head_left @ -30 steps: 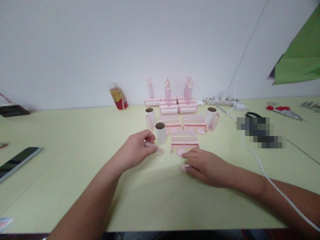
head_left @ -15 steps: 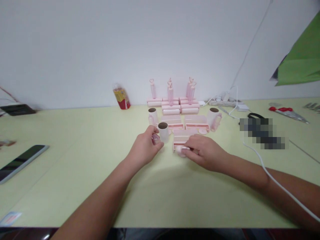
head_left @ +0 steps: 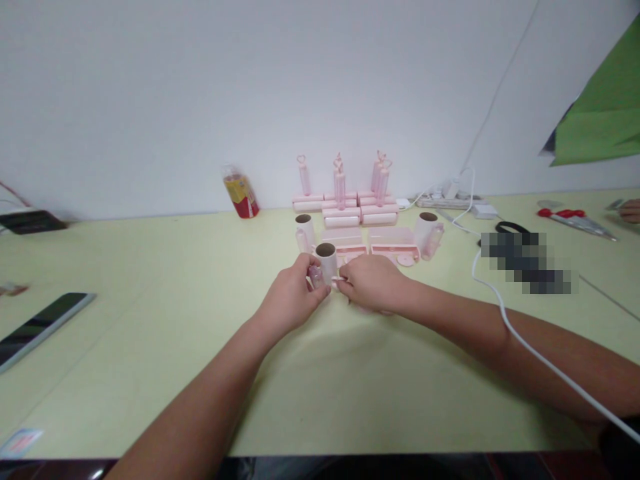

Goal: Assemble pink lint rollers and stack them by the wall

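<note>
My left hand (head_left: 291, 295) is closed round a small clear pink tube (head_left: 315, 275), held just in front of a white paper roll (head_left: 327, 261). My right hand (head_left: 371, 283) is pinched on a small pink piece (head_left: 339, 279) and meets the left hand at the tube. Behind them lie two pink roller cases (head_left: 395, 243), two more white rolls (head_left: 304, 229) and a stack of pink cases with upright handles (head_left: 340, 193) by the wall.
A red snack bag (head_left: 241, 193) stands by the wall. A phone (head_left: 43, 323) lies at the left. A white cable (head_left: 520, 340) crosses my right forearm. Scissors (head_left: 570, 221), a power strip (head_left: 447, 200) and another person's hand (head_left: 631, 211) are at the right.
My right hand picked a small pink piece off the table and moved left to meet my left hand. My left hand lifted the tube slightly toward the roll.
</note>
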A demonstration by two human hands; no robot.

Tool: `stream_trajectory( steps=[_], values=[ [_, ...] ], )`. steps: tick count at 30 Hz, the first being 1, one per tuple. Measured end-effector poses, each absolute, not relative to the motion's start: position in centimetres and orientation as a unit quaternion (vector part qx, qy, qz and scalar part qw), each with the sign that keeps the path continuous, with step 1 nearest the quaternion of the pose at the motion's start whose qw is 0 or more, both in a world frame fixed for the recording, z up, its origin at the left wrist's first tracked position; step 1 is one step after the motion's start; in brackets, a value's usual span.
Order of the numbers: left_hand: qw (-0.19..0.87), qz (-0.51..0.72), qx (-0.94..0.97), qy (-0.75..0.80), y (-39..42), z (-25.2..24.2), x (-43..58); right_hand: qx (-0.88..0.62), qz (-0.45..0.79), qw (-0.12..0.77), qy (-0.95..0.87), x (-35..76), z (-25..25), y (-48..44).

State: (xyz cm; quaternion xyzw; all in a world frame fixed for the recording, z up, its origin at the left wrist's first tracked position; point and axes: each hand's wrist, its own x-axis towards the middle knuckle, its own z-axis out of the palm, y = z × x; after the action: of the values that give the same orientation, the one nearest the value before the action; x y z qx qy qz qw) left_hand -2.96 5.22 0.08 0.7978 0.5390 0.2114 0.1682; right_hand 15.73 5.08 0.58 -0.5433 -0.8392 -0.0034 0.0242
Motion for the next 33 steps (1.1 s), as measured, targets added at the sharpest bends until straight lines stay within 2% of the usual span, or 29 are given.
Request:
stream_trajectory(
  steps=[5, 14, 18, 22, 25, 33],
  values=[
    [0.144, 0.153, 0.805, 0.554, 5.4, -0.2, -3.4, -0.543, -0.001, -0.008, -0.84, 14.9, 0.8, 5.3],
    [0.133, 0.052, 0.814, 0.563, 5.7, -1.0, -3.5, -0.548, 0.009, -0.013, -0.836, 14.5, 0.7, 5.5],
    [0.13, 0.051, 0.813, 0.565, 5.9, -1.6, -3.4, -0.55, 0.009, 0.0, -0.835, 15.3, 1.4, 5.0],
    [0.13, 0.066, 0.813, 0.564, 6.0, -2.1, -3.4, -0.544, 0.011, 0.058, -0.837, 16.6, 2.2, 3.0],
    [0.122, 0.066, 0.814, 0.565, 6.1, -2.2, -3.3, -0.508, 0.058, 0.093, -0.854, 17.2, 1.8, 0.1],
    [0.128, 0.053, 0.797, 0.588, 6.5, -2.0, -4.1, -0.383, 0.143, 0.034, -0.912, 17.4, -2.1, -5.8]
  ],
)
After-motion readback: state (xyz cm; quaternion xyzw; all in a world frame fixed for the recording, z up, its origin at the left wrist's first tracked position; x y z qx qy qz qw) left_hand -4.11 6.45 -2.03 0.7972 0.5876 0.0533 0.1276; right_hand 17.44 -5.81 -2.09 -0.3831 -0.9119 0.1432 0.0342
